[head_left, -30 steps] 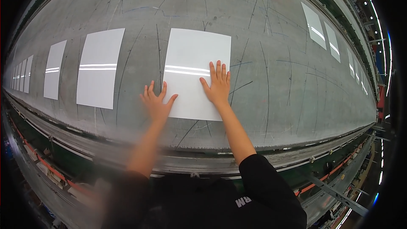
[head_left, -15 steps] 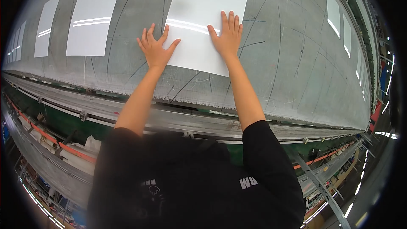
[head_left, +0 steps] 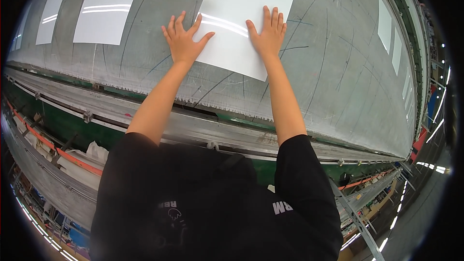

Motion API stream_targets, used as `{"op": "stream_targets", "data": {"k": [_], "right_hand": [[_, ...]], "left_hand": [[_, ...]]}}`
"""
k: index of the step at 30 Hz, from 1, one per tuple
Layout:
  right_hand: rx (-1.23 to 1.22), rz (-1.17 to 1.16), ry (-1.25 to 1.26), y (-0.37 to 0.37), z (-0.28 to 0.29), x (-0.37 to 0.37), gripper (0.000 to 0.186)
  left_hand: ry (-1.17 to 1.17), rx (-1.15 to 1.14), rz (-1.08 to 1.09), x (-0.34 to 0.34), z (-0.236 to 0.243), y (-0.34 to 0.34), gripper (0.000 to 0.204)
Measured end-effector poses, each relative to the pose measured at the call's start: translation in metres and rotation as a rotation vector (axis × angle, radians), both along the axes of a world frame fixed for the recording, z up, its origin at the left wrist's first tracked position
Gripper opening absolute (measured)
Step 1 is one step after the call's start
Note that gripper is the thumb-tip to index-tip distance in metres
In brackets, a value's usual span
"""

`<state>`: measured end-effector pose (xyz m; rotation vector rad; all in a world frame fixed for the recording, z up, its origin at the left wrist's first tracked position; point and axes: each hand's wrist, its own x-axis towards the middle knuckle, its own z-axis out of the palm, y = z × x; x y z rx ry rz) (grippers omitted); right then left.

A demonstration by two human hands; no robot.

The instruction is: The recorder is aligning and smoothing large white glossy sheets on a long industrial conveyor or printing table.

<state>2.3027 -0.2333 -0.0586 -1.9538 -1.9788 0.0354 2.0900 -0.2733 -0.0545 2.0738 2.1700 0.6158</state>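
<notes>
A glossy white sheet [head_left: 241,0] lies flat on the long grey table [head_left: 319,58], its upper edge cut off by the picture's top. My left hand [head_left: 186,41] is spread at the sheet's left edge, with thumb and index finger reaching over the white surface and the other fingers over the grey. On the sheet's right side my right hand [head_left: 268,34] rests with its fingers stretched out, close to the right edge. Neither hand grips anything. Two bright bands of reflected light cross the sheet between the hands.
More white sheets lie to the left, one nearer [head_left: 108,7] and one farther [head_left: 54,7]. Others lie at the far right [head_left: 385,24]. Dark and blue lines mark the grey surface. A metal rail [head_left: 232,135] runs along the table's near edge, and an orange strip [head_left: 79,160] lies beyond it.
The view has turned slightly, so sheets and table appear shifted. Both hands stay spread at the same sheet's sides, and its position on the table looks about the same.
</notes>
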Motion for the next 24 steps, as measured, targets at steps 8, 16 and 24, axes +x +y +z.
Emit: {"op": "stream_targets", "data": {"k": [8, 16, 24], "right_hand": [[-0.03, 0.026, -0.019, 0.0008, 0.0011, -0.0021, 0.066], [-0.028, 0.031, -0.022, 0.0007, 0.0004, -0.003, 0.065], [-0.022, -0.02, -0.037, -0.0034, -0.0008, -0.0068, 0.065]], "left_hand": [[-0.006, 0.04, 0.009, -0.0022, -0.0028, -0.0008, 0.052], [-0.011, 0.03, 0.017, -0.003, -0.0041, -0.0017, 0.053], [-0.047, 0.019, 0.022, -0.0026, -0.0011, -0.0016, 0.049]]}}
